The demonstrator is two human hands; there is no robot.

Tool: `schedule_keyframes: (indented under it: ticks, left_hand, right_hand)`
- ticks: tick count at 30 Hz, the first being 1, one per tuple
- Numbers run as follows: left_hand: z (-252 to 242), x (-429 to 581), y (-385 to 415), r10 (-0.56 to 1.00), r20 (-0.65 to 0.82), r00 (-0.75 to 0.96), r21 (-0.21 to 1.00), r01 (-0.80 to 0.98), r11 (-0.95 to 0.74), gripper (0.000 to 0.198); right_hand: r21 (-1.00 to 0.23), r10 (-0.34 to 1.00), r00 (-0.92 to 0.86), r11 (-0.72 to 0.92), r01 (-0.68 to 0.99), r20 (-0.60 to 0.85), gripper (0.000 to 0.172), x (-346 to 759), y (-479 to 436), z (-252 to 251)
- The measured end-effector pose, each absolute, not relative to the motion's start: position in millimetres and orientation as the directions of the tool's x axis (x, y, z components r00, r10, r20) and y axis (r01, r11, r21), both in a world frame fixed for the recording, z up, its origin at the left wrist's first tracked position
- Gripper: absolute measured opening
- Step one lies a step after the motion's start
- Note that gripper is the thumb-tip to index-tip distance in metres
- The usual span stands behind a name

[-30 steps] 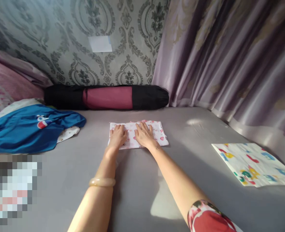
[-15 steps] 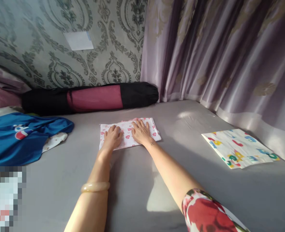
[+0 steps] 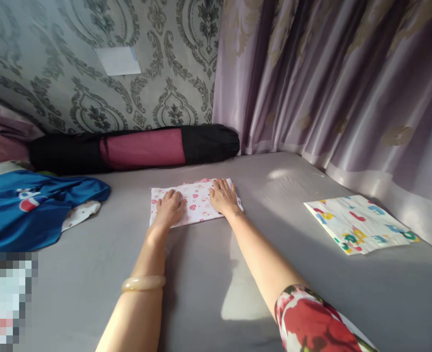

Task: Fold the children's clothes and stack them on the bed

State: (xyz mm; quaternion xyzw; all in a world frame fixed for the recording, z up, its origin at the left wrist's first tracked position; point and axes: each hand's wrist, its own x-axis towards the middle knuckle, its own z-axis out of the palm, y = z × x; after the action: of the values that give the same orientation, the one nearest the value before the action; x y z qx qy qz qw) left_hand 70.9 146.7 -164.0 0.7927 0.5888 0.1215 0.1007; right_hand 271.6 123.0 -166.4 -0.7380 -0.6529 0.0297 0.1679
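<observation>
A folded white cloth (image 3: 193, 203) with pink hearts and flowers lies flat on the grey bed sheet (image 3: 197, 274). My left hand (image 3: 170, 208) rests palm down on its left part, fingers spread a little and slightly bent. Over near the right end, my right hand (image 3: 223, 196) lies flat on the same cloth with fingers stretched out. Neither hand grips the fabric. Parts of the print are hidden beneath both hands.
A folded cream cloth (image 3: 362, 222) with coloured letters lies to the right. On the left is a blue garment (image 3: 47, 210) in a loose heap. A long black and pink rolled bag (image 3: 142, 148) lies along the wall, beside purple curtains (image 3: 292, 73).
My right hand has slid to the right across the cloth, toward its right end. My left hand stays in about the same place.
</observation>
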Motion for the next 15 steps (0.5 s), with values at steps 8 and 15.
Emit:
schedule_keyframes:
  ticks: [8,15]
  left_hand:
    - [-165,70,147,0.959,0.072,0.274,0.300,0.911,-0.283,0.037]
    - [-161,68,147,0.954,0.070,0.292,0.312,0.902,-0.299,0.036]
  right_hand:
    - [-0.283,0.975,0.131,-0.077,0.956,0.178,0.051,273,123,-168]
    - [-0.265,0.980,0.131,-0.088,0.960,0.147,0.051,300,124,-164]
